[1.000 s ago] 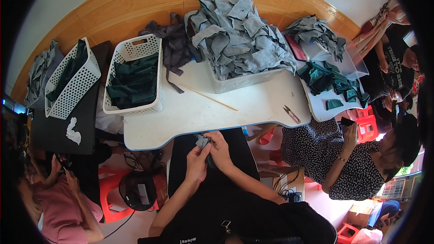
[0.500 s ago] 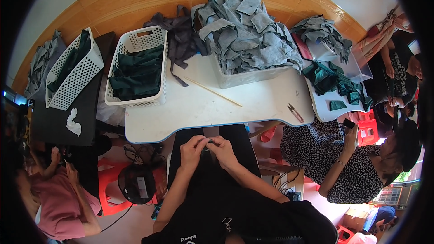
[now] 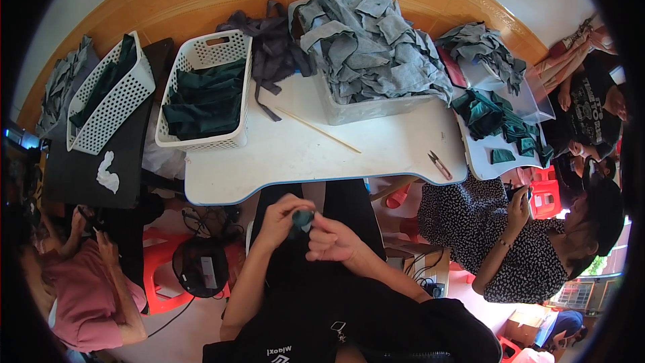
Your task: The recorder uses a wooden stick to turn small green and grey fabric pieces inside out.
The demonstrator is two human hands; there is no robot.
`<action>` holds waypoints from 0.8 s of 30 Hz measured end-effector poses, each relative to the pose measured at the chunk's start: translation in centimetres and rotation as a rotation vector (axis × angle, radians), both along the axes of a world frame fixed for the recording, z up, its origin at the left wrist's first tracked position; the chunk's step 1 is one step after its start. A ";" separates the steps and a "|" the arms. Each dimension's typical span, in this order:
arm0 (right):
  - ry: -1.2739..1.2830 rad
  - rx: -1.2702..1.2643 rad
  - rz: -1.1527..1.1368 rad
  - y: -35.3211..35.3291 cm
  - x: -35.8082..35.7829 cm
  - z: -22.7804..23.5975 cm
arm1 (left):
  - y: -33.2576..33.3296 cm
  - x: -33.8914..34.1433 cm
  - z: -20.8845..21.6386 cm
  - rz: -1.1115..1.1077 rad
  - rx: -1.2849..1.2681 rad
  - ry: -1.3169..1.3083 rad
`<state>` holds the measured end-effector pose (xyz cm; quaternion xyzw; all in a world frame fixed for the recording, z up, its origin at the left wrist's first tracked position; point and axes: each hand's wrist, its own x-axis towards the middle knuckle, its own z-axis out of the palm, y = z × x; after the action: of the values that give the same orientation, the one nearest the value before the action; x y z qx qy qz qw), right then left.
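Over my lap, just below the table's near edge, my left hand (image 3: 277,223) grips a small dark green piece of fabric (image 3: 302,218) with a pale patch showing. My right hand (image 3: 333,237) is closed against the fabric's right side, its index finger and thumb at the edge and the other fingers curled in. Part of the piece is hidden behind my fingers. On the white table (image 3: 282,154) beyond lie a thin wooden stick (image 3: 321,131) and a pair of thread snips (image 3: 440,165).
A white basket (image 3: 235,140) of folded green fabric stands at the left, and a bin (image 3: 356,113) heaped with grey-backed pieces at the back. Dark strips (image 3: 275,60) lie between them. Green pieces (image 3: 494,121) cover a side table. People sit close on both sides; a fan (image 3: 201,267) stands lower left.
My hands have moved slightly apart, and more of the green fabric now shows between them. My right hand has turned and curled its fingers.
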<state>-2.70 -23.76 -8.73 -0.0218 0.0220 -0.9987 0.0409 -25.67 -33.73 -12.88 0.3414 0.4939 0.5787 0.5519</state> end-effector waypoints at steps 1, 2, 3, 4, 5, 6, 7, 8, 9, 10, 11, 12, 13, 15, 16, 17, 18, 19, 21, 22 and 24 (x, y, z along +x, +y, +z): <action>-0.046 -0.061 -0.078 0.8 -0.1 0.3 | 0.5 -0.3 3.1 0.164 0.036 -0.014; -0.086 -0.124 -0.151 1.5 -0.4 0.8 | 0.8 -0.6 5.5 0.333 0.072 -0.025; -0.080 -0.120 -0.152 2.1 -0.8 1.4 | 0.3 -0.9 6.7 0.332 0.077 -0.020; -0.073 -0.136 -0.119 2.8 -1.1 1.8 | -0.4 -1.1 7.2 0.229 0.093 0.064; -0.066 -0.152 -0.088 3.3 -1.2 2.3 | -0.5 -1.4 7.6 0.123 0.110 0.146; -0.060 -0.147 -0.090 3.5 -1.3 3.0 | -0.3 -1.9 7.9 0.150 -0.010 0.273; -0.172 -0.101 -0.082 3.6 -1.2 4.0 | -0.4 -2.5 7.0 0.149 -0.006 0.279; -0.283 -0.055 -0.077 3.8 -1.0 5.0 | -0.2 -3.0 6.0 0.185 0.059 0.413; -0.277 -0.050 -0.078 4.0 -0.2 6.1 | -0.3 -3.3 4.9 0.223 0.126 0.546; -0.324 0.151 -0.025 4.1 1.3 7.1 | -0.7 -2.4 4.3 0.267 0.095 0.517; -0.376 0.351 0.022 4.0 3.3 7.6 | -1.6 -1.2 4.1 0.202 0.072 0.486; -0.267 0.357 -0.031 4.4 5.0 5.9 | -1.1 0.2 4.7 0.200 0.081 0.452; -0.264 0.367 -0.045 5.3 6.2 4.2 | -0.6 1.2 5.3 0.199 0.090 0.421; -0.340 0.622 -0.302 7.6 10.2 -1.0 | 1.1 0.5 4.9 0.284 -0.016 0.236; -0.212 0.255 -0.444 9.3 14.0 -4.9 | 2.5 0.5 4.5 0.357 -0.139 0.045; -0.192 0.245 -0.436 9.1 12.5 -4.8 | 1.6 -0.5 4.1 0.403 -0.081 0.014; -0.351 0.669 -0.548 8.3 10.2 -2.9 | 1.5 -0.9 4.6 0.401 -0.045 -0.038; -0.514 1.104 -0.661 7.7 8.2 -0.5 | 2.0 -1.0 5.3 0.387 -0.001 -0.095; -0.366 1.225 -0.687 6.5 3.7 2.9 | 4.3 0.3 6.8 0.372 0.027 -0.134; -0.398 1.222 -0.609 5.8 2.6 3.0 | 5.5 0.5 7.4 0.352 0.048 -0.177; -0.437 1.216 -0.538 5.3 3.2 2.1 | 6.2 0.4 8.0 0.354 0.034 -0.162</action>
<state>0.49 -18.45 -6.67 0.2126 0.5730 -0.7660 -0.1995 -25.28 -27.49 -4.90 0.2108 0.4903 0.7005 0.4738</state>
